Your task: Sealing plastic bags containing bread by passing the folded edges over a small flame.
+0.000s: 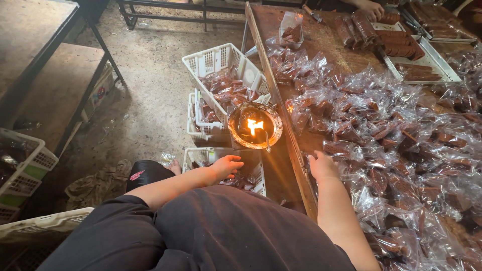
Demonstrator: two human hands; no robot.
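Observation:
My left hand reaches down over a white plastic basket on the floor, fingers curled over the clear bags of brown pieces inside; whether it grips one I cannot tell. My right hand rests at the near edge of the wooden table, fingers bent against the heap of clear bagged brown pieces. Between my hands stands a round metal bowl with an open flame burning in it.
Two more white baskets of filled bags stand on the floor behind the flame. Metal trays of brown slabs lie at the table's far end, where another person's hand works. Dark wooden benches and crates stand left.

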